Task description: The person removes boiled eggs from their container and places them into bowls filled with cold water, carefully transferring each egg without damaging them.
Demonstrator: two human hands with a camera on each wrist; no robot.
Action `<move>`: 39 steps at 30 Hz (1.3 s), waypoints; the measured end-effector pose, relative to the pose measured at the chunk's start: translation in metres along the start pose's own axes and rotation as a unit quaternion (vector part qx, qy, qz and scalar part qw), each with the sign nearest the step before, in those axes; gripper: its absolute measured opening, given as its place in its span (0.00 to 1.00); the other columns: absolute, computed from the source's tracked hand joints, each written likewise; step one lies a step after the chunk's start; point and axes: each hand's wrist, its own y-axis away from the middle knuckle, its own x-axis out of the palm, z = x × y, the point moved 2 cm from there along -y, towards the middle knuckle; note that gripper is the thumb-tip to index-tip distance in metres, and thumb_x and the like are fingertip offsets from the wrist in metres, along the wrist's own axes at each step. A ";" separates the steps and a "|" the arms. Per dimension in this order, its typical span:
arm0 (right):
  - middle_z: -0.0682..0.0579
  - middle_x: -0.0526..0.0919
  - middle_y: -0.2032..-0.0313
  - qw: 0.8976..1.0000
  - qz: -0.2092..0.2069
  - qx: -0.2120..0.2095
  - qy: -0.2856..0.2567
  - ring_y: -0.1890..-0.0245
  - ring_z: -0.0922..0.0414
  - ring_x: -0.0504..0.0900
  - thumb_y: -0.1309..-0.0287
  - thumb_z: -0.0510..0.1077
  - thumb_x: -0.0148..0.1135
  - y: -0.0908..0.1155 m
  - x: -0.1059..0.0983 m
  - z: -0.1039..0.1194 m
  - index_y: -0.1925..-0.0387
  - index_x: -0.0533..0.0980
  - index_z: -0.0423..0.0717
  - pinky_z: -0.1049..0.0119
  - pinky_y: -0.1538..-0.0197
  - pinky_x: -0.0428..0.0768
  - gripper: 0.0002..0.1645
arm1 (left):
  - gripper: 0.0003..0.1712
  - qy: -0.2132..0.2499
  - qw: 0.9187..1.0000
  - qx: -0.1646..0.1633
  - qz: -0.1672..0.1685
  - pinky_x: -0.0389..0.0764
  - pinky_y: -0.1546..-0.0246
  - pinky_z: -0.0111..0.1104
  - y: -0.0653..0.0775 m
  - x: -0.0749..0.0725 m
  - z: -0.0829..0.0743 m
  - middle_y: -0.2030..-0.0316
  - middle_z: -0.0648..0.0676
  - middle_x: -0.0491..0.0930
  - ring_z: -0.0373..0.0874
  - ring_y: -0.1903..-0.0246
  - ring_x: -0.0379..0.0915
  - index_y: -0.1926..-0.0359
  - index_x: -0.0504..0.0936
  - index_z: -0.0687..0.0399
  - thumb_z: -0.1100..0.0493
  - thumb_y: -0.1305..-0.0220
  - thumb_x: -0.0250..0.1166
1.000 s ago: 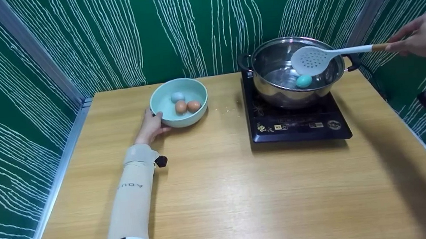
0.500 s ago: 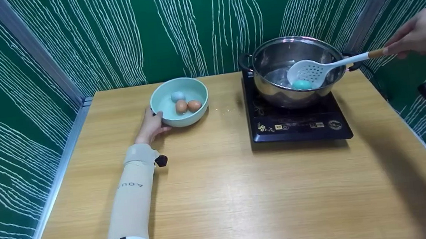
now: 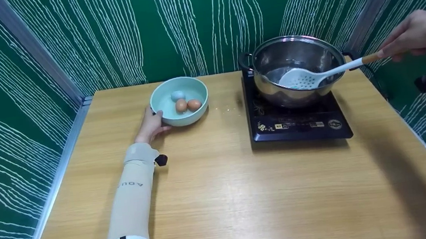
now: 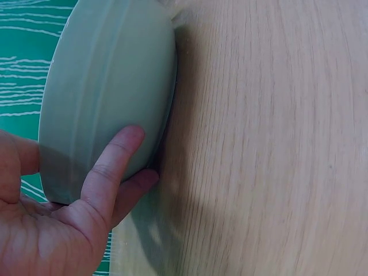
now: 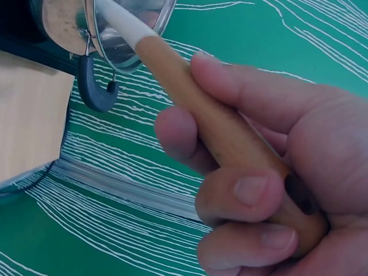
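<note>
Three green walls (image 3: 146,36) with pale wavy lines stand around a wooden table (image 3: 220,197): one ahead of your left hand (image 3: 150,125) and right hand (image 3: 418,35), and one on the outer side of each. A black cooktop (image 3: 296,129) lies between your hands, nearer the right. A few tiny specks (image 3: 228,110) dot the wood between the cooktop and your left hand. On the cooktop stands a steel pot (image 3: 293,98); its rim and a dark side handle (image 5: 87,83) stand between your right hand and the pot's inside.

A white perforated spoon (image 3: 343,68) reaches inward from your right hand, its shaft crossing the rim and its scoop inside the pot. Whether shaft and rim touch is unclear. Your right thumb and fingers are curled closely round the spoon's wooden handle. Your left hand, partly spread, grips the near left side of a pale green bowl (image 3: 185,121): the thumb is over the rim, and fingers rest on the outside wall, low down near the table.

Inside the bowl, just right of your left thumb, sit a pale blue egg (image 3: 177,95) and two brown eggs (image 3: 181,105), the brown pair side by side and nearer you. In the pot, a little turquoise shows through the scoop's holes, too small to make out.
</note>
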 end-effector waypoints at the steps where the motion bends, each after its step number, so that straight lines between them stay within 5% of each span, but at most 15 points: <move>1: 0.51 0.84 0.75 1.000 0.006 -0.001 0.000 0.80 0.47 0.72 0.22 0.42 0.64 -0.002 0.001 -0.001 0.38 0.77 0.23 0.62 0.76 0.77 0.24 | 0.38 -0.001 1.000 0.000 0.001 0.86 0.32 0.48 0.000 0.000 0.000 0.12 0.59 0.41 0.60 0.26 0.67 0.10 0.33 0.38 0.57 0.10 0.40; 14: 0.51 0.82 0.75 0.997 0.075 0.003 -0.021 0.82 0.55 0.73 0.24 0.43 0.67 -0.009 0.013 0.000 0.45 0.84 0.26 0.67 0.76 0.77 0.20 | 0.38 -0.006 1.000 0.017 0.003 0.86 0.33 0.49 -0.003 0.000 0.000 0.12 0.60 0.42 0.61 0.25 0.66 0.11 0.34 0.41 0.58 0.10 0.39; 28: 0.56 0.79 0.78 0.987 0.156 0.002 -0.034 0.82 0.61 0.72 0.17 0.47 0.57 -0.015 0.016 0.000 0.46 0.87 0.35 0.71 0.73 0.79 0.20 | 0.39 0.003 1.000 0.020 0.003 0.88 0.35 0.49 -0.002 -0.001 0.001 0.12 0.61 0.41 0.63 0.27 0.68 0.10 0.34 0.41 0.59 0.10 0.40; 39: 0.57 0.82 0.75 0.982 0.155 0.025 -0.102 0.81 0.61 0.72 0.16 0.53 0.56 -0.013 0.018 -0.006 0.55 0.91 0.54 0.72 0.73 0.75 0.19 | 0.39 0.003 1.000 0.011 0.002 0.87 0.34 0.49 -0.003 -0.002 0.002 0.12 0.60 0.41 0.62 0.26 0.68 0.10 0.33 0.41 0.58 0.10 0.40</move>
